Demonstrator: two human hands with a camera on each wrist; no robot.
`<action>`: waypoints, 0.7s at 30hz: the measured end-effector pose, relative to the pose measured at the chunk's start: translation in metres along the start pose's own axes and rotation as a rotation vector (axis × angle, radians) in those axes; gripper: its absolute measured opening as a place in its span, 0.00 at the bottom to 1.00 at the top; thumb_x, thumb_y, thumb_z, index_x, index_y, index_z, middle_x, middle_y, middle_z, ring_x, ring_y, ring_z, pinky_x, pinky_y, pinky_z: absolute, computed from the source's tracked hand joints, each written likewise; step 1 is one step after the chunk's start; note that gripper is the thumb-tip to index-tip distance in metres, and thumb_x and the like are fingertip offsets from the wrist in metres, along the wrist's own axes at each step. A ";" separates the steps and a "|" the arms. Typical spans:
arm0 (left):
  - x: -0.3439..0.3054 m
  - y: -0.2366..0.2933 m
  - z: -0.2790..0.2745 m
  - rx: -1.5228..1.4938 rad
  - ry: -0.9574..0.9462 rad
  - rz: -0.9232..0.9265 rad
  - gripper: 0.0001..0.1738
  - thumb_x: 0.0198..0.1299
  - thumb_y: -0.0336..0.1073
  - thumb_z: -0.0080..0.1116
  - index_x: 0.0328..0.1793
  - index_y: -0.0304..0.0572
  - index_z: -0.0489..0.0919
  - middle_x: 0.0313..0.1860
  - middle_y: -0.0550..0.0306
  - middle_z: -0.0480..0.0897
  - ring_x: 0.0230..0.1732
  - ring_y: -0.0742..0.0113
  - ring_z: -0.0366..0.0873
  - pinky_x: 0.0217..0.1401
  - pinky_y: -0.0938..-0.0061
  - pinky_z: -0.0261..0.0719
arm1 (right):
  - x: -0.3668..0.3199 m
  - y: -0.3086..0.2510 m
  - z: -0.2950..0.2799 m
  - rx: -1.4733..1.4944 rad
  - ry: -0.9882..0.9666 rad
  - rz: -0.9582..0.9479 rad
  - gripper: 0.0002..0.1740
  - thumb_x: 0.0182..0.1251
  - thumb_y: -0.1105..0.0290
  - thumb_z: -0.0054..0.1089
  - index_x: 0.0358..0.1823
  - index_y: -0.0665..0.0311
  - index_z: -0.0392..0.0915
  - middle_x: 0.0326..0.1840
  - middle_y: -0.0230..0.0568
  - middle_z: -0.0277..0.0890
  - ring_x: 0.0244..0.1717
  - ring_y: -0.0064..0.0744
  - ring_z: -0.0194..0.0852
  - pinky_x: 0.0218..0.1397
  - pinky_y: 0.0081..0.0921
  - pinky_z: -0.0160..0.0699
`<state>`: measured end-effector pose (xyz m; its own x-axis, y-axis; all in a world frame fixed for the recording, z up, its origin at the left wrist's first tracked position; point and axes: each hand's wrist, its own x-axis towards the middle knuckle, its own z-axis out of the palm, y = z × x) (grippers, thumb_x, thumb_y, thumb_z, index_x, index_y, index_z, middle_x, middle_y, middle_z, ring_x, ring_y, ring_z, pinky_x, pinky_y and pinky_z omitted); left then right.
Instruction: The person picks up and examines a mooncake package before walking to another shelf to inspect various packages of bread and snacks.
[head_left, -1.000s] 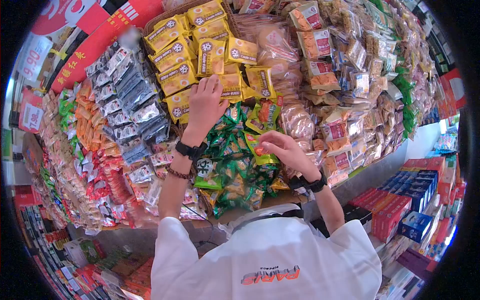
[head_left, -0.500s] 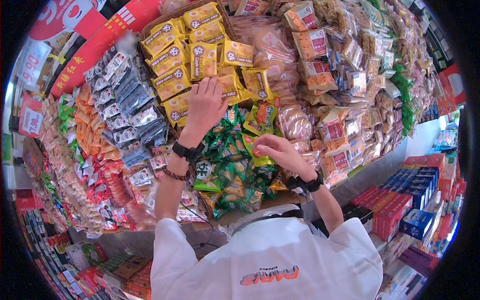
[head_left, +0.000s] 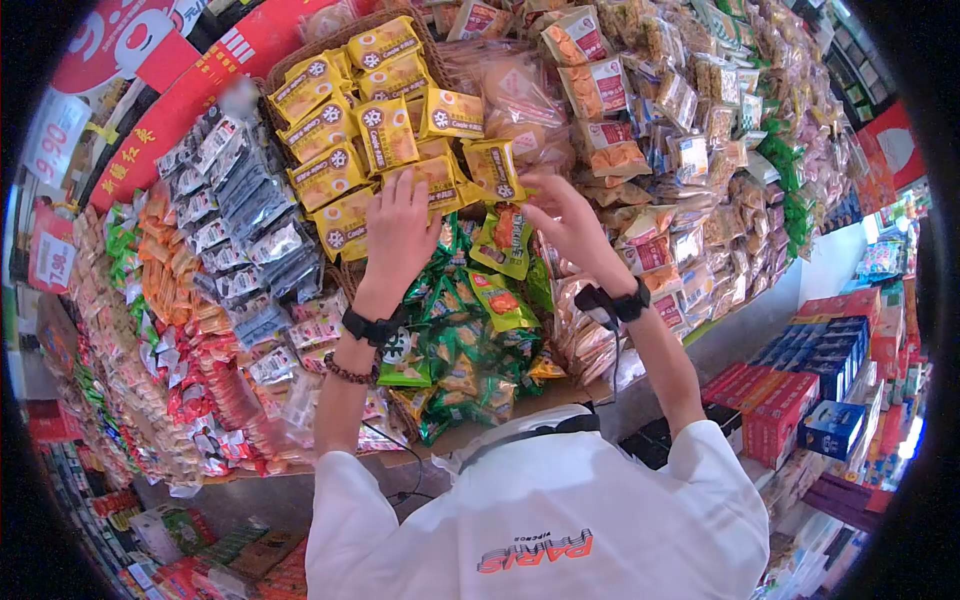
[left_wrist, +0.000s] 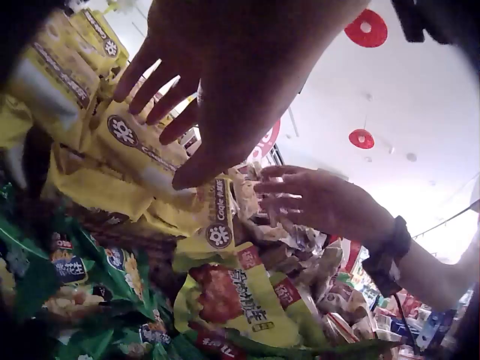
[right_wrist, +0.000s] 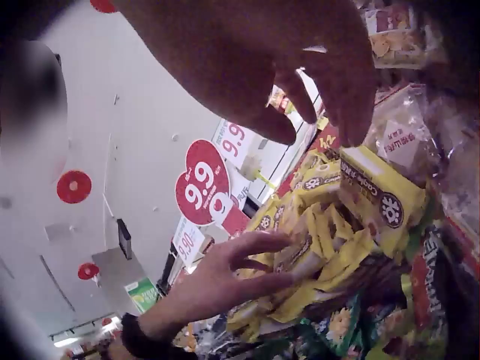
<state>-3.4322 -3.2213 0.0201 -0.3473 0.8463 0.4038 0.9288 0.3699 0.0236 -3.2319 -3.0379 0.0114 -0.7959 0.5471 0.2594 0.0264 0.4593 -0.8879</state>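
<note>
Yellow packets [head_left: 390, 135] printed "Coqle" fill a wicker basket [head_left: 440, 62] at the top of the display. My left hand [head_left: 402, 232] lies over the front ones with its fingers straight; in the left wrist view the spread fingers are right at a yellow packet [left_wrist: 135, 142]. My right hand [head_left: 568, 222] is beside the basket's right front corner, fingers loosely bent and nothing held. In the right wrist view its fingertips hang close to an upright yellow packet [right_wrist: 382, 199]. Below lie lime-green packets [head_left: 503, 300] with a red picture and dark green packets [head_left: 465, 345].
Dark and silver packets [head_left: 240, 200] lie in rows at left. Clear bags of round biscuits [head_left: 515, 95] and other wrapped snacks [head_left: 610, 150] are heaped at right. Price signs [head_left: 50, 140] stand at far left, boxes [head_left: 770, 400] at lower right.
My right hand has moved up from the lime-green packet to beside the yellow packets. My left hand stays over the front yellow packets. The head view has shifted slightly, moving the display left and up.
</note>
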 end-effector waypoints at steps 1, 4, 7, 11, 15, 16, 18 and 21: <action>-0.002 0.000 0.001 0.007 -0.005 0.000 0.30 0.59 0.42 0.70 0.64 0.36 0.76 0.70 0.43 0.75 0.73 0.46 0.70 0.69 0.52 0.72 | 0.010 0.000 0.004 -0.020 0.047 -0.041 0.23 0.73 0.68 0.65 0.66 0.64 0.76 0.62 0.43 0.79 0.50 0.33 0.83 0.50 0.28 0.82; -0.004 0.003 -0.002 0.009 -0.012 0.004 0.30 0.59 0.42 0.70 0.65 0.35 0.76 0.69 0.43 0.74 0.74 0.46 0.69 0.69 0.52 0.72 | 0.039 -0.018 0.012 -0.149 0.159 -0.121 0.25 0.72 0.68 0.63 0.68 0.66 0.73 0.62 0.52 0.77 0.47 0.47 0.83 0.53 0.37 0.82; -0.007 0.005 -0.004 -0.016 -0.048 -0.006 0.32 0.59 0.43 0.70 0.66 0.36 0.75 0.70 0.42 0.74 0.73 0.43 0.70 0.70 0.51 0.72 | 0.061 -0.004 0.019 -0.342 0.186 -0.144 0.23 0.72 0.69 0.63 0.65 0.67 0.75 0.60 0.52 0.78 0.47 0.48 0.84 0.52 0.36 0.83; -0.014 0.004 -0.001 -0.069 -0.054 -0.017 0.34 0.60 0.44 0.70 0.69 0.36 0.74 0.71 0.41 0.74 0.72 0.42 0.70 0.71 0.50 0.72 | 0.071 -0.002 0.019 -0.570 0.141 -0.158 0.15 0.70 0.71 0.64 0.54 0.68 0.79 0.52 0.54 0.80 0.45 0.54 0.84 0.50 0.41 0.82; -0.018 0.005 -0.010 -0.122 -0.061 -0.029 0.34 0.61 0.45 0.69 0.70 0.35 0.74 0.70 0.41 0.75 0.72 0.43 0.71 0.72 0.51 0.72 | 0.063 0.000 0.012 -0.443 0.219 -0.169 0.08 0.69 0.74 0.63 0.45 0.70 0.78 0.43 0.54 0.80 0.43 0.57 0.82 0.47 0.44 0.80; -0.017 0.007 -0.015 -0.140 -0.043 -0.023 0.35 0.61 0.45 0.69 0.70 0.35 0.74 0.70 0.41 0.75 0.71 0.43 0.71 0.72 0.51 0.72 | 0.060 -0.006 0.007 -0.431 0.256 -0.174 0.07 0.69 0.74 0.62 0.43 0.70 0.77 0.43 0.55 0.79 0.44 0.60 0.81 0.47 0.46 0.80; -0.014 0.011 -0.023 -0.171 -0.021 -0.033 0.35 0.61 0.46 0.69 0.70 0.35 0.73 0.69 0.41 0.76 0.71 0.43 0.72 0.72 0.52 0.72 | 0.053 -0.018 -0.002 -0.416 0.358 -0.146 0.06 0.70 0.74 0.61 0.42 0.70 0.77 0.40 0.55 0.80 0.41 0.58 0.81 0.46 0.43 0.80; -0.007 0.012 -0.029 -0.206 -0.017 -0.080 0.36 0.61 0.47 0.70 0.70 0.35 0.73 0.68 0.41 0.77 0.70 0.43 0.73 0.72 0.53 0.72 | 0.047 -0.033 -0.019 -0.277 0.402 -0.021 0.08 0.73 0.71 0.62 0.43 0.70 0.78 0.39 0.52 0.81 0.38 0.50 0.81 0.44 0.38 0.80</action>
<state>-3.4145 -3.2335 0.0448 -0.4211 0.8245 0.3779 0.9046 0.3512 0.2417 -3.2585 -3.0140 0.0601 -0.5024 0.7377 0.4511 0.2158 0.6122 -0.7607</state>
